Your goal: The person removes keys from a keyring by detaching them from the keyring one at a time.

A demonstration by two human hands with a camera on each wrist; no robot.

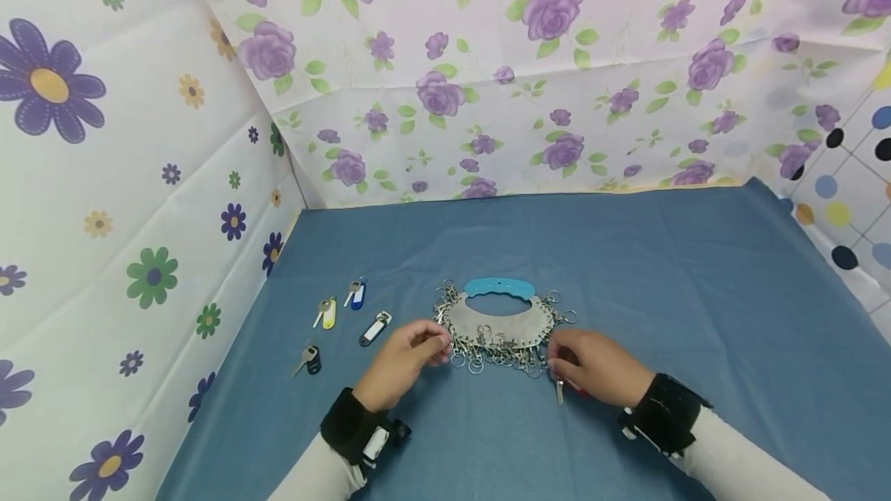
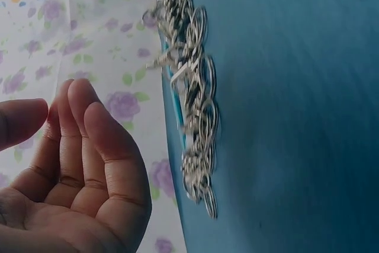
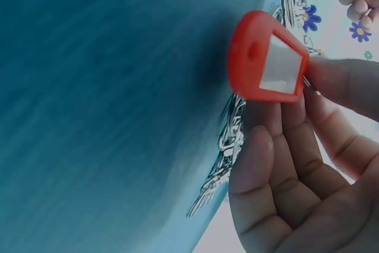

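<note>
My right hand (image 1: 588, 366) pinches the ring of a red key tag (image 3: 249, 57) between thumb and fingers. A silver key (image 1: 560, 391) hangs below that hand in the head view. Right beside both hands lies a metal key holder plate (image 1: 497, 325) with a blue handle (image 1: 500, 286) and many small clips and rings (image 2: 198, 81) along its edge. At its left end, my left hand (image 1: 407, 358) hovers with loosely bent fingers (image 2: 115, 164) and nothing between them.
Left of the plate lie tagged keys: a yellow tag (image 1: 329, 314), a blue tag (image 1: 358, 296), a black tag with a white label (image 1: 376, 328), and a key with a black tag (image 1: 313, 360). Blue cloth (image 1: 661, 269) covers the table; flowered sheets (image 1: 431, 45) hang around it.
</note>
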